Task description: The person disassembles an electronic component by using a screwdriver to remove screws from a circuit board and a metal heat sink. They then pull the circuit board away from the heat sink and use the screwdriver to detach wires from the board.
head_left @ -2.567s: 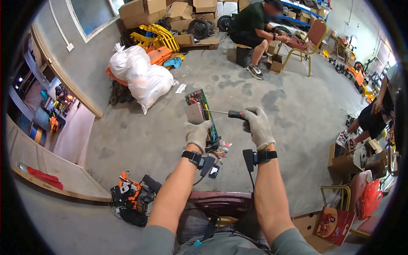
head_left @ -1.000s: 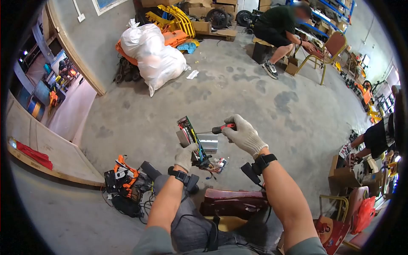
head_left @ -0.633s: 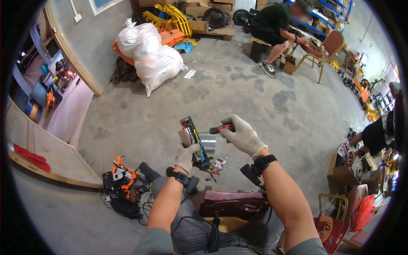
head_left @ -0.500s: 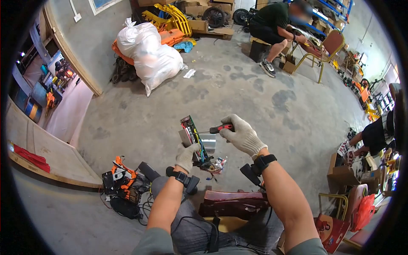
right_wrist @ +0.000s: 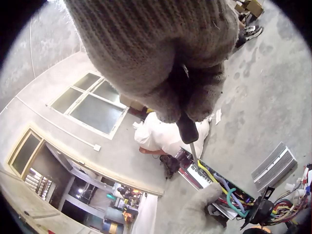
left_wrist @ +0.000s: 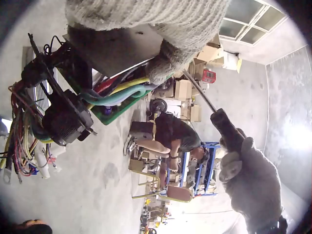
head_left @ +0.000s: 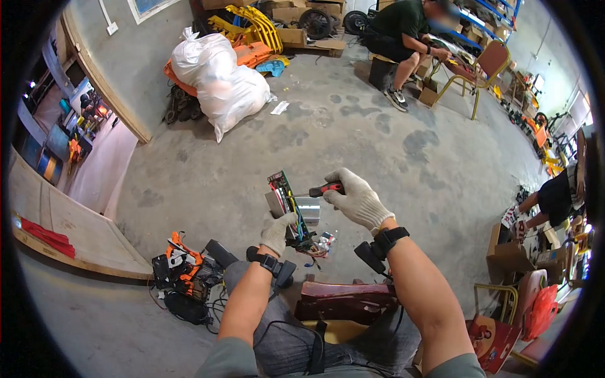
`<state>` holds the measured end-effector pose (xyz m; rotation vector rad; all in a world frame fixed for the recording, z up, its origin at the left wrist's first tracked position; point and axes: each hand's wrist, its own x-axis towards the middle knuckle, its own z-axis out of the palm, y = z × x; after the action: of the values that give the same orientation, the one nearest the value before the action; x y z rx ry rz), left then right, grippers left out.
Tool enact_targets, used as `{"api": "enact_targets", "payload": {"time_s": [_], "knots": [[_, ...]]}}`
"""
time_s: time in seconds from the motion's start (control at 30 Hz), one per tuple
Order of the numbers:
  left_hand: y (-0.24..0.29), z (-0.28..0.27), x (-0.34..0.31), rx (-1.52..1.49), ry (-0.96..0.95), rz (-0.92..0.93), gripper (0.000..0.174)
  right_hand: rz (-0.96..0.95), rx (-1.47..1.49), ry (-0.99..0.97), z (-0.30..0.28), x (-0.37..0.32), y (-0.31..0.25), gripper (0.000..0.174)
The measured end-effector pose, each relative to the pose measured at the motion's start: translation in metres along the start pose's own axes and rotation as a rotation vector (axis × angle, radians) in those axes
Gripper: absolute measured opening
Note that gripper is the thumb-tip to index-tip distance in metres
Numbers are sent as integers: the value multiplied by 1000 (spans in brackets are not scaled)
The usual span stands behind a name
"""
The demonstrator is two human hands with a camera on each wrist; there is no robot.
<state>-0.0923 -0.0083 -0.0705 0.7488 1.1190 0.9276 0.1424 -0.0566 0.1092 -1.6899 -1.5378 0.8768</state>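
My gloved left hand grips a circuit board with a metal plate and coloured wires, held above the floor. In my gloved right hand is a red and black screwdriver, its shaft pointing left to the board. The right wrist view shows the screwdriver's shaft reaching the board beside a yellow wire; whether the tip touches a screw is hidden. A finned silver case lies beyond the board, with a bundle of wires hanging at the board's lower end.
A dark red seat is between my legs. Orange and black parts lie on the floor at left. White sacks stand by the wall, and a person sits at the back near a chair.
Since the oldest frame, both hands and the board have shifted lower and left in the head view, and the silver case has come into sight. Lately the right hand has moved only slightly.
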Motion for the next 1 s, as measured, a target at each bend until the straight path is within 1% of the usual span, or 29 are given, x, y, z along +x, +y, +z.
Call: {"api": "enact_targets", "payload": {"time_s": [0.1,0.13,0.17,0.33,0.43,0.5,0.53,0.6,0.7,0.77,0.93,1.0], "knots": [[-6,-3,6,23,-21,19,41,-24,8,-7,1,0,2,41],[-10,-4,9,26,8,17,41,-24,8,-7,1,1,2,41],[-10,-3,9,29,38,15,41,-25,4,-8,1,0,2,40],[-8,-2,6,36,25,10,42,-22,-7,-7,2,0,1,39],[-2,0,1,69,23,19,42,-30,-63,-11,1,-2,-4,36],[-2,2,1,85,13,24,42,-122,-119,11,1,-2,-2,33],[-2,3,0,102,36,43,41,-120,-118,9,2,-2,-3,33],[1,4,-3,120,59,62,41,-162,-180,8,3,-3,-7,38],[3,5,-5,143,35,78,42,-161,-167,1,4,-4,-13,34],[0,4,-4,185,100,59,43,-152,-175,25,7,-5,-14,33],[-10,0,2,201,127,78,45,-147,-215,61,11,-7,-14,34],[-10,-1,3,212,126,75,46,-76,-268,41,13,-7,-17,35]]}}
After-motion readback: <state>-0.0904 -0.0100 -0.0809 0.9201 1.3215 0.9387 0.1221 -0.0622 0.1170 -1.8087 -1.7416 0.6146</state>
